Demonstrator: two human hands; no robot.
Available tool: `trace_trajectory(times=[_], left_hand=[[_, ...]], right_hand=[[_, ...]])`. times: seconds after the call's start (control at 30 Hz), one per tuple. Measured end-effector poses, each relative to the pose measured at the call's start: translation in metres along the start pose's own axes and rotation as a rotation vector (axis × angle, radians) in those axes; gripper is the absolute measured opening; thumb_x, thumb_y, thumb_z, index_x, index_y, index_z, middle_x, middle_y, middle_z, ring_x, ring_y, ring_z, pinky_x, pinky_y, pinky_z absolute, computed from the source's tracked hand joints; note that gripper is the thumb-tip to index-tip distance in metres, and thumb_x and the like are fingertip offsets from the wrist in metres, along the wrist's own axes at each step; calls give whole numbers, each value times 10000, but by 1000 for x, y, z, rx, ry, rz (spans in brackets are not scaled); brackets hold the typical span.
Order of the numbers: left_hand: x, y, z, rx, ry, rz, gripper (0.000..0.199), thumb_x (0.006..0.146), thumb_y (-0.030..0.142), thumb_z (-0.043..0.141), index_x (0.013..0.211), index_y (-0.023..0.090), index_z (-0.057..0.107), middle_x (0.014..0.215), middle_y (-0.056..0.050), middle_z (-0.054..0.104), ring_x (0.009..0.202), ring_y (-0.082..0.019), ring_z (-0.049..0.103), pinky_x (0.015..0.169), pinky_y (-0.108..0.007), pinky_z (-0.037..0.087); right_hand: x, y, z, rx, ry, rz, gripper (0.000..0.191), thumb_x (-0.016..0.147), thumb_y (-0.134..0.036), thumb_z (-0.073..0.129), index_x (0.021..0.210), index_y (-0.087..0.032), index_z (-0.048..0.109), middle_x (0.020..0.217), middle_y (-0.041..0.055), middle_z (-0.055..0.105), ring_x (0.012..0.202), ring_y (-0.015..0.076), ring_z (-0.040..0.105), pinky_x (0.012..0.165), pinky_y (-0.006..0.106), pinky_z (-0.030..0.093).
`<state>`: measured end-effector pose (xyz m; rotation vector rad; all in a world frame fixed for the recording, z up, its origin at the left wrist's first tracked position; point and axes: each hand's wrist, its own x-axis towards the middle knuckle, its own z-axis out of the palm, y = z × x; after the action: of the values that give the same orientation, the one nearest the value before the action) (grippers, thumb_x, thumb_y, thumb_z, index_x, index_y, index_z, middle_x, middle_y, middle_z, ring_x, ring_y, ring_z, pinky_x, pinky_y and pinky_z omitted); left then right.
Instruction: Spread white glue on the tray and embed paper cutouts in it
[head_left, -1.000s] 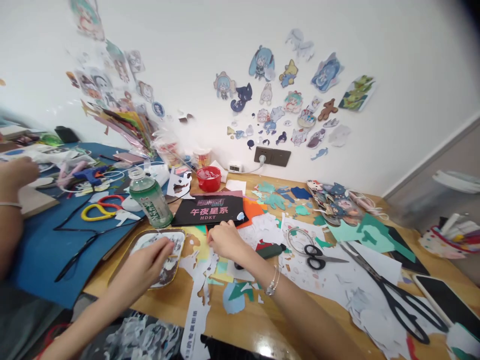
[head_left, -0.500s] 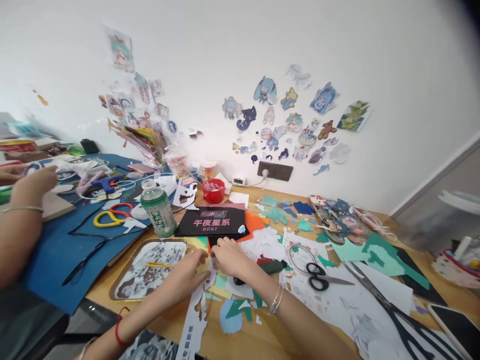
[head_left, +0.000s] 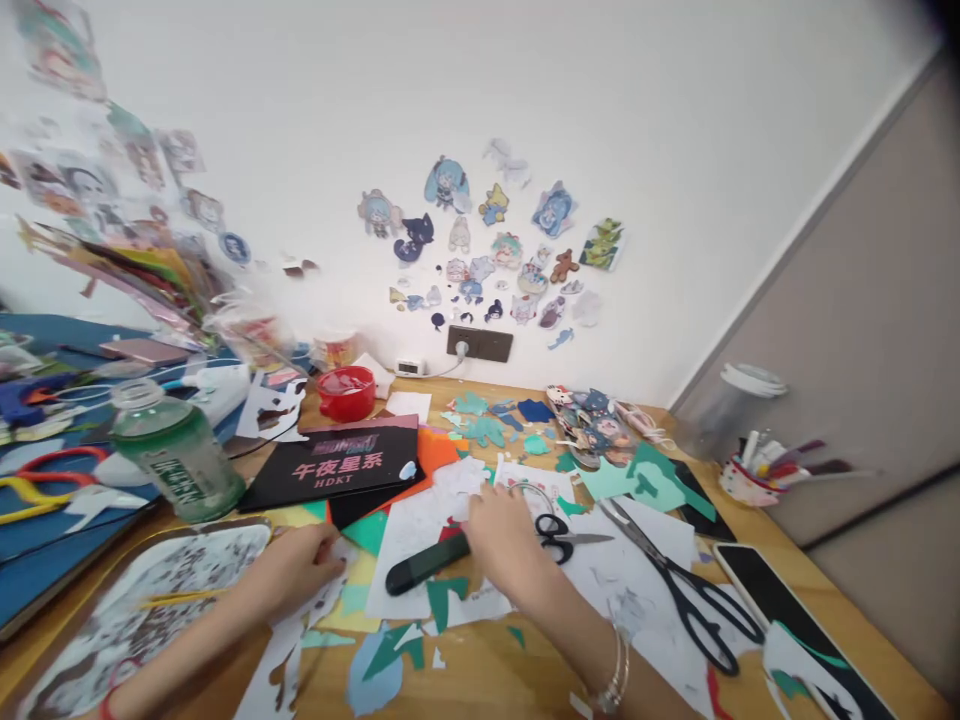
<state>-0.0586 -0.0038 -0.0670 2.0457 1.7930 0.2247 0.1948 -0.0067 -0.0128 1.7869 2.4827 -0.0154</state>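
Note:
My left hand [head_left: 296, 570] has its fingers closed on a strip of white cut paper [head_left: 281, 655], beside the gold-edged tray [head_left: 255, 535]. My right hand [head_left: 502, 530] lies over the paper pile, its fingers bent downward and their tips hidden, so what they hold cannot be made out. A dark green-handled tool [head_left: 427, 562] extends left from under it. Small black scissors [head_left: 555, 538] are just right of that hand. Below, green scraps [head_left: 446, 600] and a light blue paper piece [head_left: 375, 670] lie on the wooden table [head_left: 465, 680].
A green bottle [head_left: 180, 450] stands at left, behind the tray. A red bowl [head_left: 346, 392] sits behind the black folder [head_left: 337, 465]. Large scissors [head_left: 675, 580] and a phone [head_left: 795, 620] lie at right, near a pen holder [head_left: 750, 485].
The view has turned right. My right hand has moved away from my left hand, rightward to the green-handled tool. The other person's arms have left the view.

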Motion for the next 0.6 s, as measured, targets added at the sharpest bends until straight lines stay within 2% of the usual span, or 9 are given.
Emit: trace_trajectory(times=[0.03,0.1,0.17,0.23,0.33,0.37,0.43,0.53,0.6], left_hand=[[0,0,-2,-1,-9,15,162,675,290,488,551,198,440,531,1,519,543,-184,500,525,-257,251],[1,1,-10,-13,-34,50,203,679,311,510,524,196,448,504,14,491,504,-166,475,508,-248,242],[-1,6,-24,-57,-27,81,238,688,342,537,510,194,482,490,27,475,490,-146,460,497,-232,241],[-7,16,-45,-171,-79,44,287,673,377,582,477,188,491,453,42,459,461,-128,468,472,-205,247],[-19,42,-82,-469,-391,14,267,671,391,636,526,187,544,415,38,540,405,-122,497,418,-181,276],[-22,52,-92,-561,-450,2,253,665,382,651,536,186,555,416,26,576,365,-119,486,392,-182,288],[-24,74,-106,-714,-418,-15,265,633,370,686,502,182,554,385,6,584,307,-116,468,359,-191,324],[-18,106,-105,-872,-293,37,254,628,369,707,514,172,595,435,-27,632,368,-137,555,383,-194,404],[-10,127,-95,-928,-387,73,202,645,344,710,582,169,631,528,-41,680,497,-153,635,475,-202,488]], right_hand=[[-9,13,7,-34,-19,152,206,863,-187,488,989,-68,600,956,163,603,917,273,561,801,438,408],[-23,34,22,-81,-56,377,263,868,-140,476,1110,-55,537,962,141,605,867,237,586,781,422,434],[-33,46,35,-93,-78,486,284,878,-98,440,1152,-84,511,963,104,607,848,202,599,774,382,448],[-42,53,41,-77,-80,513,306,871,-41,382,1124,-114,539,965,108,602,851,205,606,762,354,447],[-55,57,42,-28,-64,513,387,842,-6,331,1113,-161,560,998,148,577,892,251,598,718,344,443],[-59,58,42,-10,-61,517,389,842,-19,328,1111,-175,561,1000,154,571,890,263,596,698,347,444],[-66,60,43,26,-56,538,370,846,-40,315,1074,-176,574,970,155,572,856,276,600,669,361,445],[-72,63,48,65,-34,614,373,825,5,265,979,-99,588,925,189,576,809,292,603,648,390,443],[-74,65,52,91,4,650,371,811,36,251,944,-56,585,922,226,576,819,307,596,680,437,434]])
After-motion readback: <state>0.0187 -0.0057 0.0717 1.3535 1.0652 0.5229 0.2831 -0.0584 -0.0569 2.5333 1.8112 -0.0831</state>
